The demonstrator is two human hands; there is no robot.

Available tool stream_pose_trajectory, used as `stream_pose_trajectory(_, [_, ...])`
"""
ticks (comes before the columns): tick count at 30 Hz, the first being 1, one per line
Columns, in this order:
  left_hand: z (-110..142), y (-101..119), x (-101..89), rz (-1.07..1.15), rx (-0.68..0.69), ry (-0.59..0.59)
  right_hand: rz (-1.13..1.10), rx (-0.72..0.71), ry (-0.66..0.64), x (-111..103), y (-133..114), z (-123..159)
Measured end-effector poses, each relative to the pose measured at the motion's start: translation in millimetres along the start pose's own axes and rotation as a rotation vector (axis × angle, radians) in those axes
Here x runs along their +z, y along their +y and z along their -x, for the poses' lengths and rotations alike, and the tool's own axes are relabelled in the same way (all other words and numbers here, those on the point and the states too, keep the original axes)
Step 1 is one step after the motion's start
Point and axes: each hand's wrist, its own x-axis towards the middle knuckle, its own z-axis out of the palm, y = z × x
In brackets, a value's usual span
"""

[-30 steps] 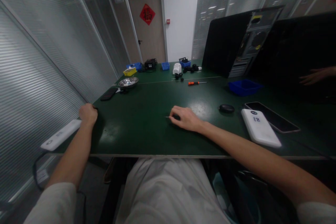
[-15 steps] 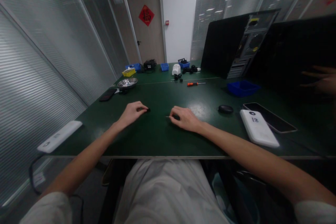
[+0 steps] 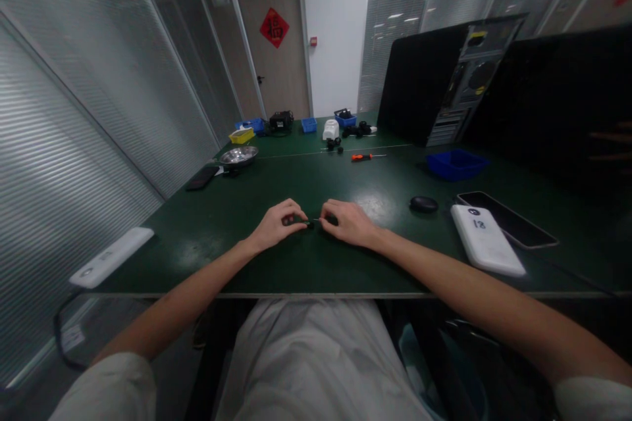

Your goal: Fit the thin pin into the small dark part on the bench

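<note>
A small black piece (image 3: 310, 225) is near the centre of the frame, just above the green surface (image 3: 296, 187) or touching it (I cannot tell which). The fingers of the left hand (image 3: 276, 226) are pinched narrow on it. Right beside it, a thin pale rod (image 3: 316, 220) pokes out from the fingers of the right hand (image 3: 348, 222), which are closed on its other end; whether rod and piece touch is too small to tell.

Farther out, above centre, lies an orange-handled screwdriver (image 3: 362, 157), its shaft pointing right. Right of centre sit a black mouse (image 3: 423, 204), a blue tray (image 3: 457, 164) and a white device (image 3: 486, 240) (marked with dark characters) next to a dark phone (image 3: 508, 218). At left are a shiny metal bowl (image 3: 239, 156), a black phone (image 3: 201, 178) and, lower down, a white slab (image 3: 112, 258) at the edge. Another person's blurred fingers (image 3: 612, 156) show at the right border.
</note>
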Motion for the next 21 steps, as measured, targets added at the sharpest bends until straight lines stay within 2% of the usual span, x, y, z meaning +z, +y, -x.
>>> stream_pose_trajectory(7, [-1.5,-5.1,4.6,0.037,-0.061,-0.083,0.015,0.002,-0.023,1.4,-0.9,0.8])
stream_pose_trajectory(21, [-1.2,-4.5,7.1,0.037,-0.056,-0.051,0.016,-0.006,-0.059,0.7,-2.6,0.7])
